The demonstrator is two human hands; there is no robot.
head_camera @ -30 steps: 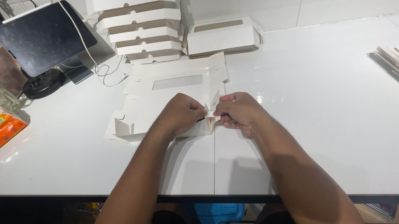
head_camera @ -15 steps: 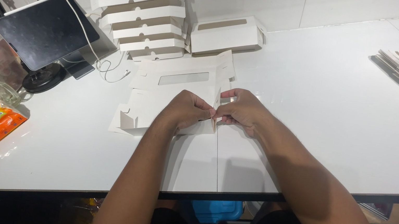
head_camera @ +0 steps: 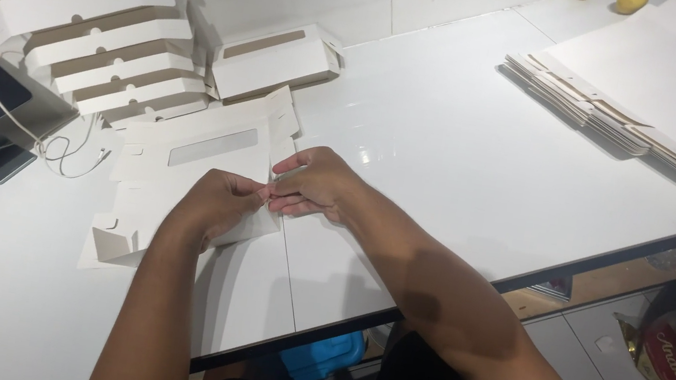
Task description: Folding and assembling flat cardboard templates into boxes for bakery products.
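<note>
A flap of the flat box [head_camera: 178, 184] is pinched by both hands [head_camera: 265, 197]; the fold should be pressed straight, beside its window.

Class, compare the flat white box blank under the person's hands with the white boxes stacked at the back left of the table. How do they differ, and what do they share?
The box blank lies flat and unfolded on the table; the stacked boxes are folded into shape. The blank is single, pinched at its near edge by the left hand and right hand; the stacked boxes are several, piled together, untouched. Both are white card, and the blank has a rectangular window.
</note>
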